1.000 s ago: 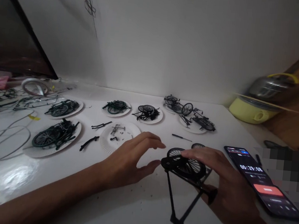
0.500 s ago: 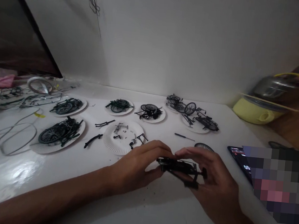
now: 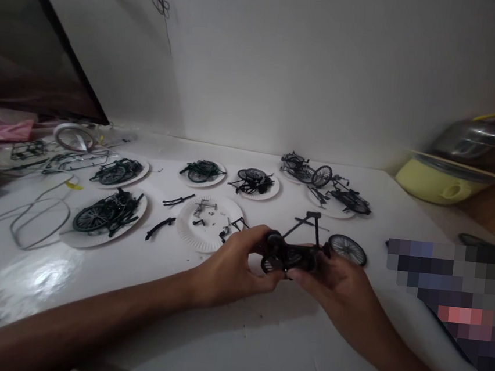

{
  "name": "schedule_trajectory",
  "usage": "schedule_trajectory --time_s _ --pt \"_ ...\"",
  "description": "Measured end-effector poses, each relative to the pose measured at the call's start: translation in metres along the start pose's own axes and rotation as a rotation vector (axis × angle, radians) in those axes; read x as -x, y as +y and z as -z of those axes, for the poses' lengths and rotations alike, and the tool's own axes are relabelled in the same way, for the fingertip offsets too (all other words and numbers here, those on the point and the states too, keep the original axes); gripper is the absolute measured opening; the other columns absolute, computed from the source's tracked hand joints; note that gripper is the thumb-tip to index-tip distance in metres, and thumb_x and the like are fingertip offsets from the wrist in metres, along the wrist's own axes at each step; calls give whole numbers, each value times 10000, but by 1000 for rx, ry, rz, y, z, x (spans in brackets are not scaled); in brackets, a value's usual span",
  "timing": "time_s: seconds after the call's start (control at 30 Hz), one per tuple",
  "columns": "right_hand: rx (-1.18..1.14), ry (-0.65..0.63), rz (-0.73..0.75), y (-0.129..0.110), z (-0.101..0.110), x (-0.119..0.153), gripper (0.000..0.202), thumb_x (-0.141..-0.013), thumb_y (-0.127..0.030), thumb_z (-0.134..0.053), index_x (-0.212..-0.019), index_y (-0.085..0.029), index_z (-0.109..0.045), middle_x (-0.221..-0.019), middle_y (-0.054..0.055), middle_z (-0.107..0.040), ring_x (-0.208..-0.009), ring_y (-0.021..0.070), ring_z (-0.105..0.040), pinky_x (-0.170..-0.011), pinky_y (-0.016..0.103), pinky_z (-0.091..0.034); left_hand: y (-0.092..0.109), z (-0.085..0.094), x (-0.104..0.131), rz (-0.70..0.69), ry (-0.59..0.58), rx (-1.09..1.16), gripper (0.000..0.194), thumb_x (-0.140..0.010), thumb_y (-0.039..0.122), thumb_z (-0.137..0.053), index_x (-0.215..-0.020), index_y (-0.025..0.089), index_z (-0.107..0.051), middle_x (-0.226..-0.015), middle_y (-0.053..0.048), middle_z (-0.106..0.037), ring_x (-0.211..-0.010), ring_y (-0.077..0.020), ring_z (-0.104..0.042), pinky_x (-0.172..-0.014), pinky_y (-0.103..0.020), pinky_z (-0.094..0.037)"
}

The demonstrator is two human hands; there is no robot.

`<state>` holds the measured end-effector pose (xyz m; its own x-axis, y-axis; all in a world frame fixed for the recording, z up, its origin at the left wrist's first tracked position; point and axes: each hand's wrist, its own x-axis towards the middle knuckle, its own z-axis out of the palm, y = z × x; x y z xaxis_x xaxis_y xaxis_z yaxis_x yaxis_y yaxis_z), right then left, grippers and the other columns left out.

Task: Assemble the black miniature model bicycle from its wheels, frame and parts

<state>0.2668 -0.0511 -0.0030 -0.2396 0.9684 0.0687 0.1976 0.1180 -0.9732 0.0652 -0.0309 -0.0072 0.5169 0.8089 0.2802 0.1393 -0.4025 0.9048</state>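
Note:
Between both hands hangs a dark miniature bicycle part (image 3: 299, 257), with a frame sticking up from it and small round pieces at its left end. My left hand (image 3: 240, 263) grips its left end between thumb and fingers. My right hand (image 3: 341, 282) pinches its right side, thumb at the lower edge. A loose spoked wheel (image 3: 348, 250) lies on the table just behind my right hand. Left of the hands, a white paper plate (image 3: 185, 235) holds several small metal and black parts. Two curved black pieces (image 3: 160, 228) (image 3: 179, 200) lie beside that plate.
More plates with dark bicycle parts (image 3: 107, 213) stand at the left and along the back. A thin screwdriver (image 3: 309, 223) lies behind the held part. A yellow pot (image 3: 443, 181) is at the right, a monitor (image 3: 33, 42) and looped wire (image 3: 41, 212) at the left.
The held part has been turned, so its frame now points up and away. My left thumb and right thumb have come closer together at its lower edge. The view has shifted slightly.

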Motion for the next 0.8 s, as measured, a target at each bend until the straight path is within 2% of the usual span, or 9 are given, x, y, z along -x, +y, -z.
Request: schedule_trajectory --time_s 0.07,0.13,0.27,0.43,0.67,0.73,0.8 --pt "-28 -79 -38 0 1 0 262 -858 -346 -680 -1104 -255 -685 -1081 57 -737 -1058 248 -673 -982 468 -514 -2 1 -1 52 -1 59 226 -830 136 -668 -1027 161 -560 -982 -54 -657 -941 -178 -639 -867 -344 -561" --pt "-30 -104 -59 1 3 -1 291 -862 -342 -677 -1140 -256 -682 -1116 61 -732 -1052 250 -675 -999 496 -496 -3 2 -2 70 -6 111 239 -838 146 -669 -1045 164 -551 -1022 -68 -657 -956 -184 -637 -871 -358 -560" --pt "-41 -41 -130 3 3 -1 287 -818 -375 -722 -1072 -241 -721 -1057 61 -751 -996 255 -695 -946 464 -528 -5 3 -1 72 12 90 295 -829 195 -712 -1075 173 -550 -1047 -70 -647 -976 -192 -622 -895 -378 -546" --pt "-154 -48 -177 1 0 -3 318 -805 -395 -733 -1088 -251 -715 -1084 48 -751 -1031 229 -687 -1002 427 -492 -6 2 -1 67 43 27 307 -828 229 -730 -1074 183 -552 -1010 -49 -642 -956 -179 -610 -890 -366 -532" --pt "-195 -56 -202 -1 1 -3 344 -812 -412 -721 -1104 -231 -706 -1090 80 -751 -1043 250 -691 -1021 474 -483 -9 1 -2 65 24 64 311 -823 272 -742 -1048 162 -557 -973 -58 -648 -905 -178 -631 -836 -353 -554" --pt "-189 -47 -190 -1 2 -4 350 -812 -412 -720 -1122 -251 -702 -1091 73 -752 -1030 252 -696 -1002 479 -500 -7 6 -3 78 25 67 357 -837 324 -730 -1099 160 -554 -993 -64 -645 -899 -172 -632 -821 -337 -560" --pt "-154 -22 -188 0 5 -4 344 -811 -419 -719 -1116 -259 -707 -1076 72 -757 -1018 263 -701 -976 490 -520 -4 19 -6 82 62 31 402 -886 382 -668 -1194 161 -533 -1042 -79 -643 -901 -163 -633 -780 -310 -564"
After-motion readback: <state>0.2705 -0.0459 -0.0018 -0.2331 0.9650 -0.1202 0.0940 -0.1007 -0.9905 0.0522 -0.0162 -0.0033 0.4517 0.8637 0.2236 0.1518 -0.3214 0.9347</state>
